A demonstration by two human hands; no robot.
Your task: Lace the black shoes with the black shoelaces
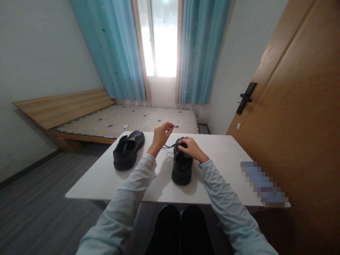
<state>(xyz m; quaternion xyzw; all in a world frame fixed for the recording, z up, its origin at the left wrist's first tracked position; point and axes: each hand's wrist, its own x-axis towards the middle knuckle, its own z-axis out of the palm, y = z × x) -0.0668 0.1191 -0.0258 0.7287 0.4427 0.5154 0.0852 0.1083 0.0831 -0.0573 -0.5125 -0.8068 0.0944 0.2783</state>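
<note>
Black lace-up shoe, right there beneath the right hand!
Glossy, thick-soled, toe pointing away on the white counter; the left hand pinches a thin black lace in closed fingertips, the right half-curls over the shoe's front, grip impossible to tell.

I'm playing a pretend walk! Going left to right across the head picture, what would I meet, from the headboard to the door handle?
Headboard, one shoe, left fingers, other shoe, door handle.
</note>
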